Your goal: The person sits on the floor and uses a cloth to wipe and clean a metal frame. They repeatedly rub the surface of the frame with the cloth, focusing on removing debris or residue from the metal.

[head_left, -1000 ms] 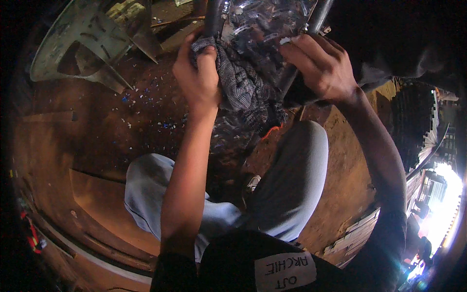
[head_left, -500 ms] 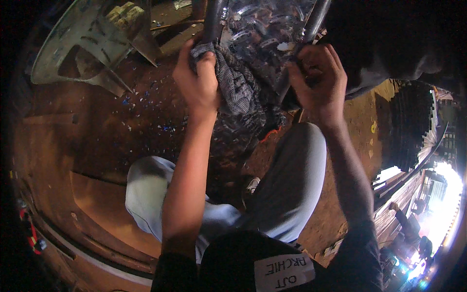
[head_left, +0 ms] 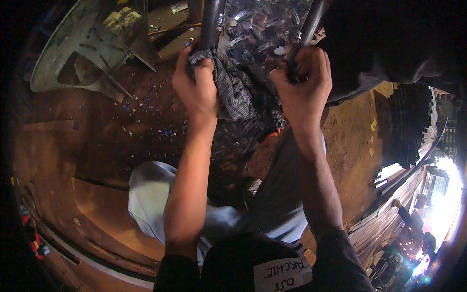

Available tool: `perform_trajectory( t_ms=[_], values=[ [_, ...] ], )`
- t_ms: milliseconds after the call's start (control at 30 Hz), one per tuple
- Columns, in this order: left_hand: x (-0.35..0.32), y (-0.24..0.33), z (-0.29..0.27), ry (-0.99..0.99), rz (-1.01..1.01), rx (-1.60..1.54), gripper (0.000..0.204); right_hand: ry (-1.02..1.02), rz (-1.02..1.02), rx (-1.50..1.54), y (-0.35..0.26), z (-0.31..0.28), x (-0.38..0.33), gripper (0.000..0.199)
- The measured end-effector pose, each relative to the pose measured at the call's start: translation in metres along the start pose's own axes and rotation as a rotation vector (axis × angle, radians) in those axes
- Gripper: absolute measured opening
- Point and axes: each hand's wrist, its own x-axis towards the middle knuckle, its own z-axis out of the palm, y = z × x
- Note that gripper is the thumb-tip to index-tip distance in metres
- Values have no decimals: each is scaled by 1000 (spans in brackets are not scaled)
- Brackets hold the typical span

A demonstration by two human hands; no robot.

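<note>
My left hand (head_left: 197, 90) is closed round a grey woven cloth (head_left: 234, 95), at the lower end of a dark round metal tube (head_left: 210, 27). The thumb presses on the cloth, and its loose part hangs to the right. My right hand (head_left: 306, 87) has its fingers curled round the lower end of a second dark tube (head_left: 313, 22), which slants up to the right. Between the tubes lies a dark, shiny metal plate (head_left: 258, 31) with raised tread marks. Shiny weld spots show along the tubes. The right fingertips are partly hidden.
A pale plastic chair (head_left: 58, 51) stands at the far left, near blue and white scraps on the brown floor. Dark fabric (head_left: 389, 53) fills the upper right. Long stacked metal stock (head_left: 384, 199) lies at the right, where another person (head_left: 413, 221) is beside a bright glare.
My right hand has moved left and closed round the lower end of the right tube. My left hand stays on the cloth, almost unmoved.
</note>
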Motion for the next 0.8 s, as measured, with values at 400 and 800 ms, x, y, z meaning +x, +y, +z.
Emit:
perform_trajectory(
  t_ms=[400,800],
  values=[
    [-1,3,2,-26,46,8,38,56,73,10,-4,3,-11,24],
    [-1,8,2,-19,36,52,38,128,5,-205,-14,-2,-25,11]
  ],
)
